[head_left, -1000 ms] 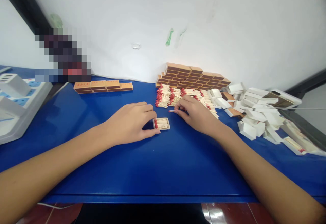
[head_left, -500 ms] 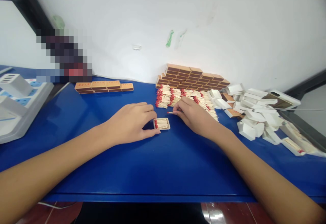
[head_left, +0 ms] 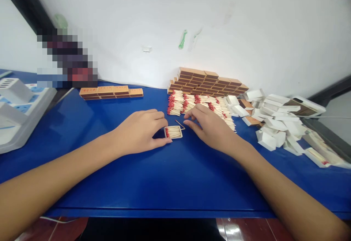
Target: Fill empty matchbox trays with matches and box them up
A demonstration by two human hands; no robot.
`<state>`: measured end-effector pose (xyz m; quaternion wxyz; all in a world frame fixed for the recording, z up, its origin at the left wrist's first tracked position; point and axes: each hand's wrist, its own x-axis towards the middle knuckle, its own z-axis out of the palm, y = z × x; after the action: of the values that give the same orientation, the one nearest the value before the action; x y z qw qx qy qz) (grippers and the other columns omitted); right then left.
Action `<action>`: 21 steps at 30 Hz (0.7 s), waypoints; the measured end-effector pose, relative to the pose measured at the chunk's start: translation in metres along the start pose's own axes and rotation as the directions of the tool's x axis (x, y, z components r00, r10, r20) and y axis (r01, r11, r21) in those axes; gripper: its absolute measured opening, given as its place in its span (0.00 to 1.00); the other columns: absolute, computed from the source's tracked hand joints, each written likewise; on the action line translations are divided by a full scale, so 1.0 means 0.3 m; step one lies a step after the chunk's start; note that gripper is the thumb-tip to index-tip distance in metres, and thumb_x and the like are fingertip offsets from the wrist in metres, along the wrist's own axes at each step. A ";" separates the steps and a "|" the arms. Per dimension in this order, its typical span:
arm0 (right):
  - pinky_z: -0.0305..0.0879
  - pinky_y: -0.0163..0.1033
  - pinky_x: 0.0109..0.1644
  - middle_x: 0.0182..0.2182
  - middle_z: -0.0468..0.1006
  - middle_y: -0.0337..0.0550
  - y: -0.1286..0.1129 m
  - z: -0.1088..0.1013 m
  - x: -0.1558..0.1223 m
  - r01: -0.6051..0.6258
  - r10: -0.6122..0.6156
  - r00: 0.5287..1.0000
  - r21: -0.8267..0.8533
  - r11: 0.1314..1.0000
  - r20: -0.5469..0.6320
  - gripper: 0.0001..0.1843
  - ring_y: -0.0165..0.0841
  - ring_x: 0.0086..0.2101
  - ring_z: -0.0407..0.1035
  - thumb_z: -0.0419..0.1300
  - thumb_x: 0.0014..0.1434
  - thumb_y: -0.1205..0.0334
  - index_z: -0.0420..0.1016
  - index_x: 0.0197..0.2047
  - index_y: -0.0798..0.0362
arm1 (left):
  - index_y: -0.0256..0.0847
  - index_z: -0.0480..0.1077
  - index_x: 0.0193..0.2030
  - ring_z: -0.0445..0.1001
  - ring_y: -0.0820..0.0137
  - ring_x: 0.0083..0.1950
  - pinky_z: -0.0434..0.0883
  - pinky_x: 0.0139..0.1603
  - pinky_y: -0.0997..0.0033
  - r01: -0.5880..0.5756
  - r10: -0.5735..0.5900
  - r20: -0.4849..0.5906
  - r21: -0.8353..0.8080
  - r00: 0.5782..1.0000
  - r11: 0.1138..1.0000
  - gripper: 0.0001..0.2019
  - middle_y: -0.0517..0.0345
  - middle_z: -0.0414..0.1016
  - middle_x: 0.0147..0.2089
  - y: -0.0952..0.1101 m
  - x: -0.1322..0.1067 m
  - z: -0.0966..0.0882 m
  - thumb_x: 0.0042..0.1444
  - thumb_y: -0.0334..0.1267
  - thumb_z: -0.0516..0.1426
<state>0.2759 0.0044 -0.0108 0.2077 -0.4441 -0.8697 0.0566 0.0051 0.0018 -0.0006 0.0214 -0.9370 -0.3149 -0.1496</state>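
My left hand (head_left: 144,131) grips the left end of a small white matchbox tray (head_left: 178,136) between thumb and index finger. The tray lies on the blue table, filled with red-headed matches (head_left: 173,132) side by side. Just beyond its right corner is a single match (head_left: 179,124), which looks bent or overlaps a second stick; I cannot tell which. My right hand (head_left: 210,126) hovers right of that match, thumb and fingertips apart and nothing between them. Behind it spreads a heap of loose matches (head_left: 175,104), partly hidden by the hand.
Stacked brown matchboxes (head_left: 205,81) stand against the wall. A shorter row of boxes (head_left: 109,92) sits at the back left. White empty trays (head_left: 276,124) pile up at right, with a phone (head_left: 307,106) behind them. A power strip (head_left: 41,106) lies at far left.
My right hand has let go of a match, and its fingers have parted. The match now rests by the tray's right corner. My left hand stays on the tray.
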 end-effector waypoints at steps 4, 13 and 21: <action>0.72 0.48 0.48 0.43 0.76 0.47 0.017 0.003 -0.003 -0.009 0.007 0.999 0.054 0.999 0.038 0.02 0.41 0.43 0.73 0.60 0.72 0.61 0.73 0.46 0.49 | 0.39 0.79 0.46 0.77 0.63 0.43 0.69 0.40 0.65 -0.007 0.007 0.003 0.016 1.000 1.000 0.15 0.55 0.80 0.41 -0.006 -0.002 -0.015 0.69 0.50 0.63; 0.69 0.45 0.44 0.41 0.75 0.45 -0.010 0.010 -0.002 -0.015 0.001 0.992 0.111 0.994 0.124 0.05 0.39 0.41 0.71 0.60 0.73 0.60 0.73 0.43 0.49 | 0.39 0.80 0.45 0.77 0.64 0.39 0.65 0.36 0.64 0.044 -0.043 -0.014 0.044 0.999 0.998 0.15 0.56 0.78 0.38 -0.022 -0.003 -0.061 0.67 0.50 0.64; 0.67 0.46 0.45 0.42 0.76 0.47 0.005 0.009 0.005 -0.035 0.027 0.993 0.069 0.997 0.117 0.07 0.41 0.42 0.71 0.56 0.75 0.63 0.69 0.41 0.50 | 0.38 0.81 0.46 0.78 0.63 0.40 0.67 0.37 0.64 0.045 -0.047 0.035 0.048 0.998 0.998 0.15 0.56 0.79 0.40 -0.012 -0.001 -0.045 0.67 0.50 0.65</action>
<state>0.2750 0.0068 -0.0131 0.1714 -0.4460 -0.8708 0.1162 -0.0010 0.0027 0.0120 0.0345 -0.9313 -0.3402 -0.1255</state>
